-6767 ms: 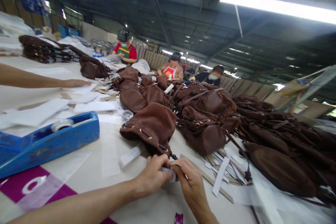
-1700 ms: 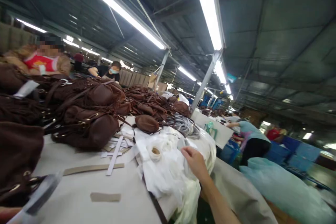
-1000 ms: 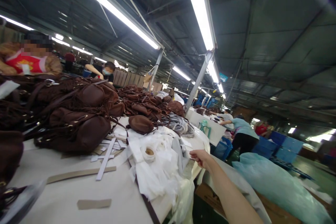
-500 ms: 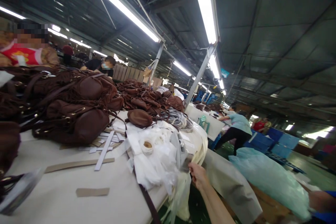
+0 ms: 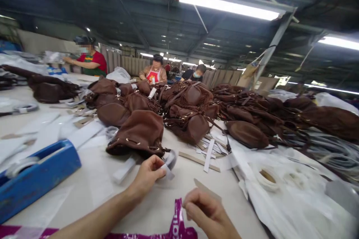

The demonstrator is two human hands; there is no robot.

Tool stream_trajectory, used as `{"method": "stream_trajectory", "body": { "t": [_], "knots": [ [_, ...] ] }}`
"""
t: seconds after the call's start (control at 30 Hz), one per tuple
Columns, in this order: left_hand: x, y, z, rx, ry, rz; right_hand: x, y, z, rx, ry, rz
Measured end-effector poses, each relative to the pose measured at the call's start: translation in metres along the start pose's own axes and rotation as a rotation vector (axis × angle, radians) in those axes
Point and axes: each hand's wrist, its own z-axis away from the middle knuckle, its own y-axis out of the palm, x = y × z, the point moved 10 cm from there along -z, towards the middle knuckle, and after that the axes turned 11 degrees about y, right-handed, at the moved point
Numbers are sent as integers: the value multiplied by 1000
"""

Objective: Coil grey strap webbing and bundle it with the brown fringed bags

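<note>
My left hand (image 5: 148,174) is closed in a pinch on a small white wrapped piece (image 5: 167,164) at the drawstring end of the nearest brown suede pouch bag (image 5: 139,131). My right hand (image 5: 206,212) is closed near the table's front edge, pinching a thin tan cardboard strip (image 5: 206,190) that sticks up from its fingers. A purple printed plastic sheet (image 5: 176,227) lies under my wrists on the white table (image 5: 92,179).
A blue tape dispenser (image 5: 33,171) sits at the left. Many brown fringed bags (image 5: 190,108) are heaped across the middle and right. White tape rolls (image 5: 266,176), paper strips (image 5: 209,153) and grey cords (image 5: 331,153) lie at the right. Three people (image 5: 153,71) work at the far side.
The view swung back from the table's right end to the bags in front. My right hand left the white wrapping pile and came back near my left hand, now pinching a strip.
</note>
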Motion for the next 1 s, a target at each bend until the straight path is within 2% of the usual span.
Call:
{"method": "stream_trajectory", "body": {
  "t": [0.03, 0.1, 0.17, 0.27, 0.47, 0.57, 0.73, 0.83, 0.9, 1.0],
  "knots": [
    [0, 1, 0, 1, 9, 18, 6, 15, -14, 1, -27, -7],
    [0, -1, -1, -2, 25, 44, 10, 31, -38, -33, -74, 19],
    [1, -3, -2, -4, 36, 60, 5, 34, -57, -70, -94, 75],
    [4, -3, -4, -1, 40, 76, -6, 28, -70, -129, -81, 136],
    [5, -2, -4, 0, 30, 103, -9, 20, -74, -302, -53, 225],
    [4, -2, -4, 6, 19, 125, -8, 20, -76, -344, -67, 213],
    [-1, 2, -2, 52, 36, 127, -11, 21, -79, -338, -27, 206],
    [-4, 2, -2, 52, 46, 100, -17, 22, -80, -284, 39, 203],
    [-2, 1, -2, 42, 15, 102, -23, 20, -79, -251, 88, 148],
    [3, 1, 0, 43, -71, 133, -31, 12, -76, -269, 126, 34]
  ]
}}
